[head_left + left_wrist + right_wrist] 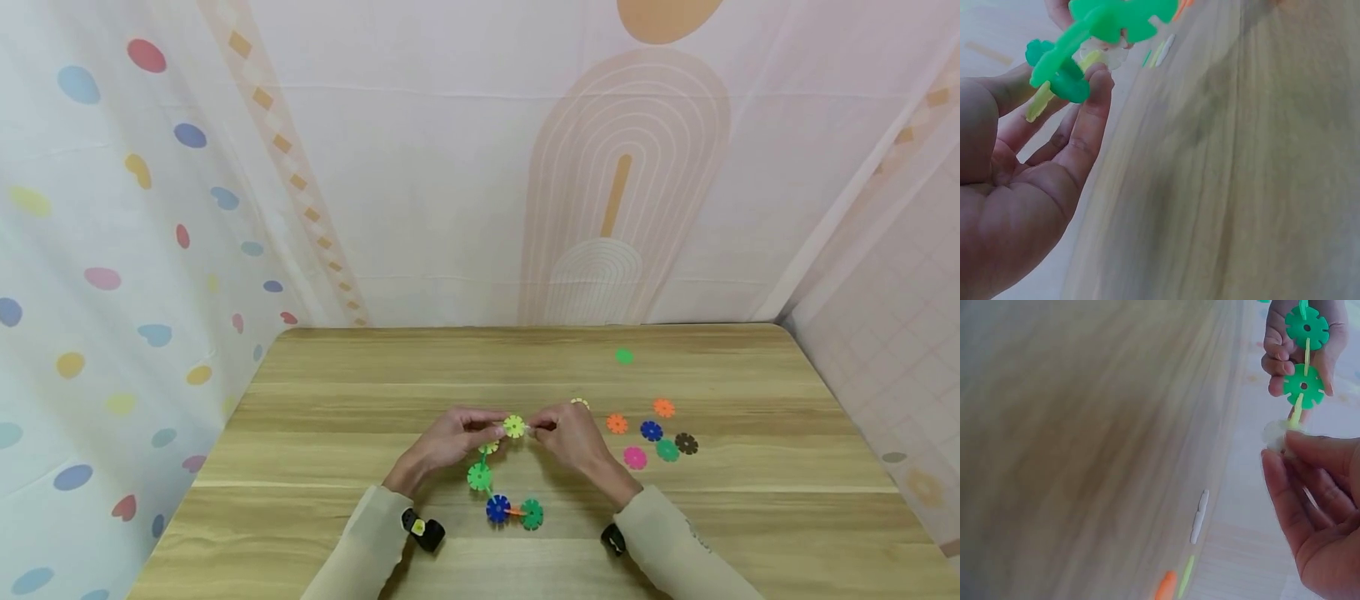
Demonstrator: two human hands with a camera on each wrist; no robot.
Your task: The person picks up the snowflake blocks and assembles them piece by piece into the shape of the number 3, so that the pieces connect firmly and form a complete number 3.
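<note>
Plastic discs, flat and notched round the rim like small gears, are slotted edge to edge into a chain (495,475) that hangs between my hands above the wooden table (337,400). My left hand (448,440) pinches the upper part of the chain from the left, fingers curled round a disc. My right hand (572,433) pinches from the right, fingertips closed on a pale whitish disc (1277,434) pressed against the yellow-green disc (513,427) at the top. Below that the chain runs down through a light green disc (479,477) to a blue disc (497,508), an orange piece set edge-on and a dark green disc (532,514), the lowest ones close to the table between my wrists; whether they touch it I cannot tell.

Loose discs (651,431) of the same kind lie flat on the table just right of my right hand: orange, blue, pink, green and a dark one. One green disc (624,357) lies apart, farther back. The tabletop is smooth, light wood grain in long streaks. Printed cloth hangs behind and at both sides.
</note>
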